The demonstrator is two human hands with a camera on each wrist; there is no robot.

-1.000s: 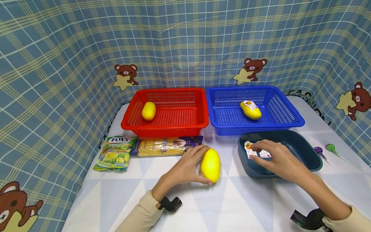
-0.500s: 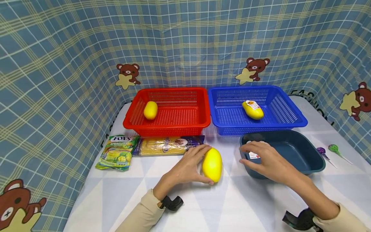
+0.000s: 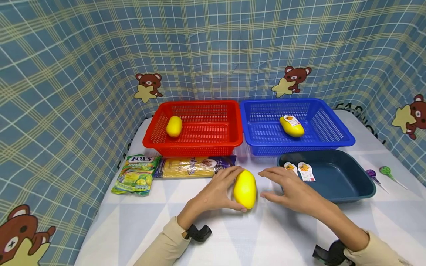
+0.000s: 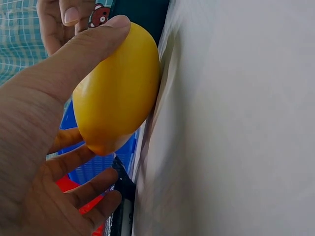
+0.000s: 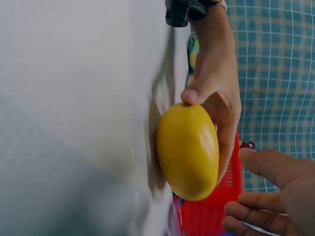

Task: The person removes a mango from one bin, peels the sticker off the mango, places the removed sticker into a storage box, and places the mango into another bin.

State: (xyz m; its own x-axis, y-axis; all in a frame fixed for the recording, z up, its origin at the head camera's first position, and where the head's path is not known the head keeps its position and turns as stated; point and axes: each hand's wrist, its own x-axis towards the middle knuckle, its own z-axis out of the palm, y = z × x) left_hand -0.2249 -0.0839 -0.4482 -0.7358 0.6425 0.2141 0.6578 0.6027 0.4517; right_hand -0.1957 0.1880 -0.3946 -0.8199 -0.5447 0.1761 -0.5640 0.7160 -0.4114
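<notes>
A yellow mango (image 3: 245, 189) lies on the table in the middle foreground. My left hand (image 3: 213, 194) holds it from the left, thumb at its near end and fingertips at its far end; the left wrist view shows the thumb (image 4: 93, 46) on the fruit. To its right, my right hand (image 3: 293, 190) is held with fingers apart and nothing between them, its fingertips a short gap from the mango. Behind that hand stands a dark teal basin (image 3: 347, 177), with two white fruit-picture labels (image 3: 305, 171) at its left side.
At the back, a red basket (image 3: 193, 149) and a blue basket (image 3: 299, 143) each hold one mango. Left of my hand lie a green candy bag (image 3: 137, 175) and a pasta packet (image 3: 189, 167). Two lollipops (image 3: 386, 171) lie at right. A plaid cloth encloses the table.
My right hand has moved left from over the teal basin to beside the mango, uncovering the labels. The left hand keeps its hold on the mango. The view has shifted slightly.
</notes>
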